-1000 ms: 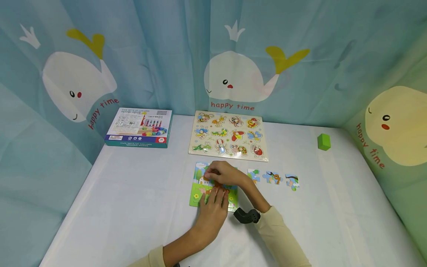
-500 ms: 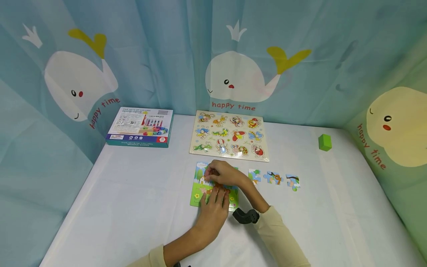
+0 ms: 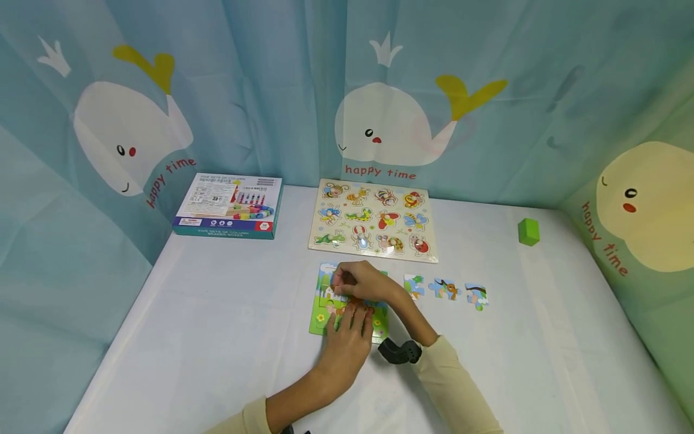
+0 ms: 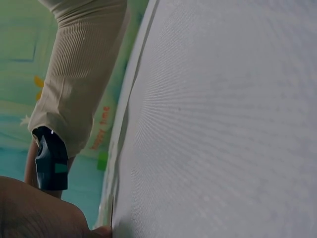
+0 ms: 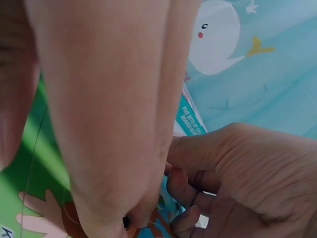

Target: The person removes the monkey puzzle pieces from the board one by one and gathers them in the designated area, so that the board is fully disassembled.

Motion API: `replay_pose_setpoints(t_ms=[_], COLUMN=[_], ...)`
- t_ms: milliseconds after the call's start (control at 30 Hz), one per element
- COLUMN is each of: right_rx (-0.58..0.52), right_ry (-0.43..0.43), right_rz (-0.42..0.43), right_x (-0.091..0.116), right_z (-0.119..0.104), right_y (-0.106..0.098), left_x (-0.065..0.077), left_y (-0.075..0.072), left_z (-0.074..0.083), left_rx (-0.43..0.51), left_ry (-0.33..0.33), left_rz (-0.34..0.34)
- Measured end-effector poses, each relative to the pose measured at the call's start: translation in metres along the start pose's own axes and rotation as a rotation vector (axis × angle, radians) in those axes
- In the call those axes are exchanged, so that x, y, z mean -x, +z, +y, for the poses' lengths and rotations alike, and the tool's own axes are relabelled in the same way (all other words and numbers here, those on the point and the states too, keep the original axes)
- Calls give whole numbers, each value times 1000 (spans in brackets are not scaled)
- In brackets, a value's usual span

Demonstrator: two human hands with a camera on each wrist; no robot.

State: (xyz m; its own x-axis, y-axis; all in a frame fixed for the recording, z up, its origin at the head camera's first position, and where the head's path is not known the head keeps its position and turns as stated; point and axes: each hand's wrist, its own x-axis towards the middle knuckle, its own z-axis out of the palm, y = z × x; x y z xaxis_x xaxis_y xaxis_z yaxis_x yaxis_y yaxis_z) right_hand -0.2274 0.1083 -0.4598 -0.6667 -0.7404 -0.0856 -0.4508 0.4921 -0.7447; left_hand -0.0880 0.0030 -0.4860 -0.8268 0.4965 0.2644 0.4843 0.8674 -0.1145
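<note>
A jigsaw puzzle board (image 3: pixel 317 324) with a green meadow, trees and a house lies at the middle of the table. My left hand (image 3: pixel 344 352) rests on its lower part, fingers spread and fairly straight. Over the upper left of the board, my right hand (image 3: pixel 368 282) has thumb and fingers curled together, pinching a puzzle piece that they mostly hide. In the right wrist view, a blue bit of puzzle (image 5: pixel 169 202) shows beside its curled fingers. Three loose puzzle pieces lie in a row to the right: one nearest the board (image 3: pixel 414 286), a middle one (image 3: pixel 444 289) and a far one (image 3: pixel 477 295).
Behind the board lies an insect peg puzzle (image 3: pixel 374 222). A boxed bead set (image 3: pixel 228 206) sits at the back left and a green block (image 3: pixel 528 232) at the back right. A whale-printed curtain (image 3: pixel 293 90) surrounds the white table (image 3: pixel 217 313).
Both hands keep nearly the same places. The right fingers make only slight movements over the board's upper left; the whole head view has shifted a little.
</note>
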Motion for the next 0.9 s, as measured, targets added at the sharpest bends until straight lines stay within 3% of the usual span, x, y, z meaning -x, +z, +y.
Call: replay_pose_setpoints(t_ms=[233, 567, 900], right_rx=[-4, -11, -47], right_ry=[29, 2, -1], right_rz=[11, 4, 188], right_x=[1, 3, 11], right_z=[2, 4, 3], right_y=[1, 1, -7], left_x=[1, 2, 1], left_y=[1, 2, 0], left_z=[0, 3, 4], left_rx=[-3, -5, -12], left_ry=[-4, -14, -21], left_rz=[-3, 13, 6])
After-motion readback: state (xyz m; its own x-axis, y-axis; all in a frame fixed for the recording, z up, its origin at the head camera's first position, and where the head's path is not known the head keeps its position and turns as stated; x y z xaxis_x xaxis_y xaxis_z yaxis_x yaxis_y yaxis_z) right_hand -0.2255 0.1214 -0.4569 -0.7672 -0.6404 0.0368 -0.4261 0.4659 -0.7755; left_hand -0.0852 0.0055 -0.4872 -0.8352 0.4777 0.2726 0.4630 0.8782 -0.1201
